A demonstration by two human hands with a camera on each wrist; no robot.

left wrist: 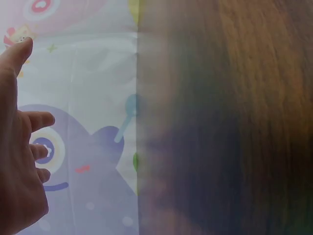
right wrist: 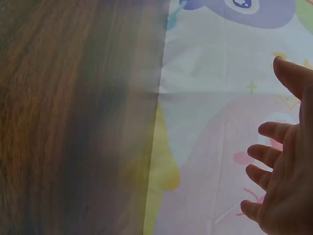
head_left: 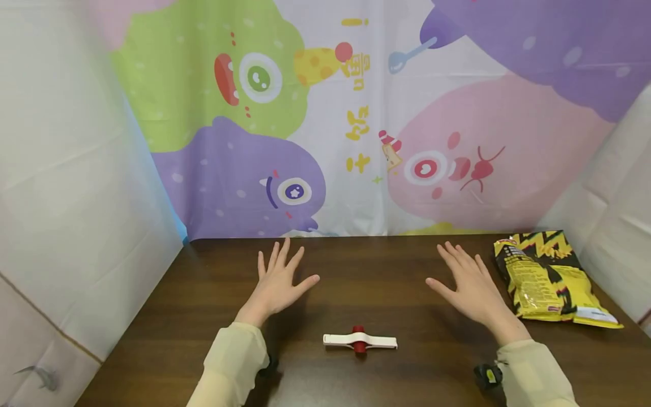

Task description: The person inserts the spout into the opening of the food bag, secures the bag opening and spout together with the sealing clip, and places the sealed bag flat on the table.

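Observation:
My left hand (head_left: 277,285) hovers over the left half of the dark wooden table (head_left: 376,282), fingers spread and holding nothing. On the other side, my right hand (head_left: 470,288) is held likewise, its fingers extended and its palm free. Between the forearms, nearer to me, lies a white band-like strip (head_left: 378,341) with a dark red cylindrical piece (head_left: 359,346) at its middle. Neither hand touches it. Both wrist views show the hands, left (left wrist: 22,161) and right (right wrist: 288,171), with nothing in their fingers.
A yellow and black snack bag (head_left: 539,288) lies at the table's right side, just beyond the right hand. A cartoon-printed curtain (head_left: 351,209) hangs along the back edge. Pale cloth walls (head_left: 76,141) stand at both sides.

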